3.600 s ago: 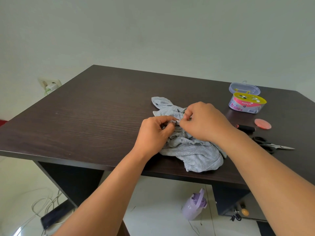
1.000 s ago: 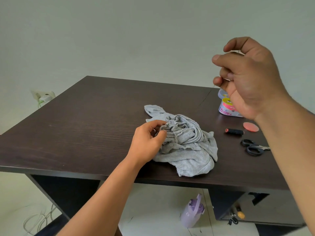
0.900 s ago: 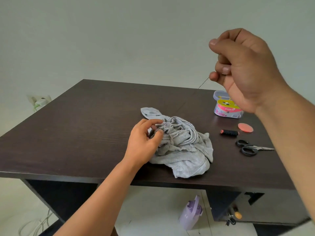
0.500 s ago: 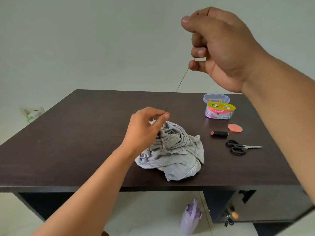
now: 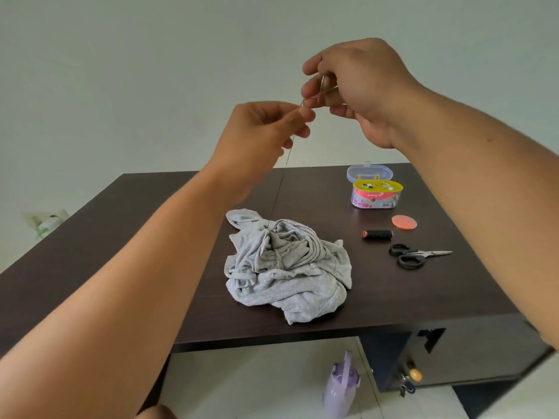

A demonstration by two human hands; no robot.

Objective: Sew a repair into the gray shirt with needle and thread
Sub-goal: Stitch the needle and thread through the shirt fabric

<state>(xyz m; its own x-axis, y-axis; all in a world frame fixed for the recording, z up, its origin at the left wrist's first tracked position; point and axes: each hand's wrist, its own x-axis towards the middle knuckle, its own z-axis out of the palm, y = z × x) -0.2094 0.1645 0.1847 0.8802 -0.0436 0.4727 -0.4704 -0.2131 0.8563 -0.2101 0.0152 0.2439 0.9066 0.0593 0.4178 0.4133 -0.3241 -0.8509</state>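
Observation:
The gray shirt (image 5: 287, 264) lies crumpled on the dark table (image 5: 121, 237), nobody touching it. A dark thread (image 5: 279, 182) rises taut from a puckered spot on the shirt up to my left hand (image 5: 263, 137), which pinches it between thumb and forefinger high above the table. My right hand (image 5: 360, 89) is just right of the left, at the same height, and pinches the needle (image 5: 323, 81) with a loop of thread running between the two hands.
Right of the shirt lie a black thread spool (image 5: 378, 234), black-handled scissors (image 5: 414, 255), a round pink disc (image 5: 403, 222) and an open sewing kit box (image 5: 375, 193). A purple bottle (image 5: 341, 385) stands on the floor under the table's front edge.
My left hand let go of the shirt and rose to pinch the thread near my right hand. The right hand, which had pulled the thread up high, stays raised.

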